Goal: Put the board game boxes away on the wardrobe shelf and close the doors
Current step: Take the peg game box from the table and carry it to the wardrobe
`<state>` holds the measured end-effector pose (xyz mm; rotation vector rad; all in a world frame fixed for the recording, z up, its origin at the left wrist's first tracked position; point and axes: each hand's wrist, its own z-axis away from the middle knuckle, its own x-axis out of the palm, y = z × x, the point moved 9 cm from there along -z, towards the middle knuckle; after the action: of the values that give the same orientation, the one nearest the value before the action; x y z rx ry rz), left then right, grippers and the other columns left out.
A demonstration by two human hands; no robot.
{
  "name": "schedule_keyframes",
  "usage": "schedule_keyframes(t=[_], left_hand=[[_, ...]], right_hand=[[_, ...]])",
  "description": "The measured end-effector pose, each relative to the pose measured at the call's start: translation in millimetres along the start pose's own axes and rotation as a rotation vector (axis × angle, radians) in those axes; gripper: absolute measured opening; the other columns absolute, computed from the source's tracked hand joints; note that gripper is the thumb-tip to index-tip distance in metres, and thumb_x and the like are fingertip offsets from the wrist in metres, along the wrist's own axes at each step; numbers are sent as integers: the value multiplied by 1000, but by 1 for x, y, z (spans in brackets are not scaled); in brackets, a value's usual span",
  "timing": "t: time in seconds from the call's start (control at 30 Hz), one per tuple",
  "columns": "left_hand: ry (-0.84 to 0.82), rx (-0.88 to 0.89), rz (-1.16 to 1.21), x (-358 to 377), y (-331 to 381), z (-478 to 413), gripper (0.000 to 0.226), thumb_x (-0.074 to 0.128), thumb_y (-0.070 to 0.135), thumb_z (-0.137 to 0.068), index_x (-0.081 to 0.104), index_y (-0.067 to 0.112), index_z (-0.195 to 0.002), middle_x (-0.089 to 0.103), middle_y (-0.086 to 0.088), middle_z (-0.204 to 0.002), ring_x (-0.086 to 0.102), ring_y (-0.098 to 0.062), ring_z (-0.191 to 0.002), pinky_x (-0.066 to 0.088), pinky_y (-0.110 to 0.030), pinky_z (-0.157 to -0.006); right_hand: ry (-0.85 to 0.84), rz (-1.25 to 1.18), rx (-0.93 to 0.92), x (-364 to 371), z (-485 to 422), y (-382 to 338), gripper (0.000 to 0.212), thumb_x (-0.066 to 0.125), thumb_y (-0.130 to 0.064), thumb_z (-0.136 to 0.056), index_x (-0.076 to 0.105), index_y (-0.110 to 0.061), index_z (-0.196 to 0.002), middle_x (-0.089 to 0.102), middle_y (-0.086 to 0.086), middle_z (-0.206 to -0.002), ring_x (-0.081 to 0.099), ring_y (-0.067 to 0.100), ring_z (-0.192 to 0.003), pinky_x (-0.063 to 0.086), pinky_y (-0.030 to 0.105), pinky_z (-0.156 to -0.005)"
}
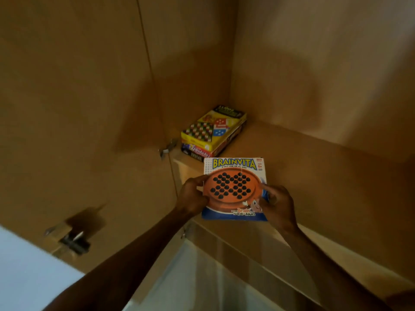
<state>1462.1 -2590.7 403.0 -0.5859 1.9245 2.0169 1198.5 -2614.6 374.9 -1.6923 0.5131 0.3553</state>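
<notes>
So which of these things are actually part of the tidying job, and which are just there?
Part of the job:
- Brainvita box, held by the left hand and right hand
- stacked game boxes at the back
- wardrobe shelf
- open door

Just there:
- door hinge
- lower hinge

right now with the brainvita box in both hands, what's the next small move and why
Probably slide the Brainvita box forward onto the shelf. Left hand and right hand hold it at the front edge, and bare shelf lies beside the stacked boxes.
</notes>
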Motion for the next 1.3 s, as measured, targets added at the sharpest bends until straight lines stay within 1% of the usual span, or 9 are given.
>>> schedule_keyframes(t=[0.17,0.4,0.5,0.57,0.73,0.9,1.03,1.2,1.3], left_hand=[[-47,8,-53,-4,44,-94,54,70,-2,-75,61,14,-125,67,-5,-117,64,-25,-108,54,-36,-91],[-268,-54,-246,-3,75,-193,57,74,-4,-77,54,0,-130,59,-19,-131,56,-35,-122,51,-23,-88],[-231,-35,-260,-12,65,-230,65,78,-12,-67,56,-2,-127,60,-18,-130,59,-28,-117,52,-22,-89],[-215,-3,-336,-18,58,-249,76,86,-9,-56,59,1,-126,60,-12,-128,57,-17,-112,49,-11,-83],[-53,60,-584,-38,36,-279,48,84,27,-60,71,33,-105,62,4,-121,57,-16,-114,50,-36,-96],[137,107,-640,-46,39,-276,33,73,20,-77,70,37,-105,65,7,-116,60,-13,-108,52,-33,-87],[75,63,-717,-40,30,-281,49,69,18,-82,57,40,-124,56,7,-133,61,-20,-111,56,-37,-86],[16,58,-625,-38,15,-283,59,56,10,-88,45,35,-141,40,1,-150,41,-24,-135,51,-42,-98],[96,25,-338,-34,17,-263,48,58,5,-89,55,26,-132,54,2,-133,58,-14,-113,57,-26,-82]], right_hand=[[36,-14,-12,9,-97,-1,36,68,0,-82,67,-12,-115,57,12,-119,62,24,-107,57,43,-87],[-36,-53,-76,35,-208,-21,30,70,-8,-84,68,-11,-114,56,9,-117,60,18,-103,51,14,-72],[-101,-109,-88,51,-232,-19,27,72,-10,-84,69,-15,-110,53,2,-113,61,19,-102,59,33,-77],[-142,-96,-128,58,-239,-19,24,72,-13,-84,69,-19,-107,55,-1,-109,63,17,-99,59,35,-78],[-224,-118,-212,72,-249,-32,31,72,-11,-81,69,-23,-110,56,-1,-111,58,9,-101,49,11,-76],[-359,-135,-253,98,-251,-41,42,74,-16,-81,64,-25,-121,44,-2,-132,49,10,-123,51,26,-96],[-363,-68,-308,109,-254,-46,52,69,-6,-82,58,-23,-130,37,2,-144,38,13,-136,45,28,-106],[-383,-39,-291,109,-256,-46,59,61,6,-80,58,-25,-129,39,2,-139,40,14,-134,39,13,-100],[-390,-82,-268,105,-249,-39,60,61,3,-82,55,-31,-132,38,-7,-140,37,7,-133,38,8,-96]])
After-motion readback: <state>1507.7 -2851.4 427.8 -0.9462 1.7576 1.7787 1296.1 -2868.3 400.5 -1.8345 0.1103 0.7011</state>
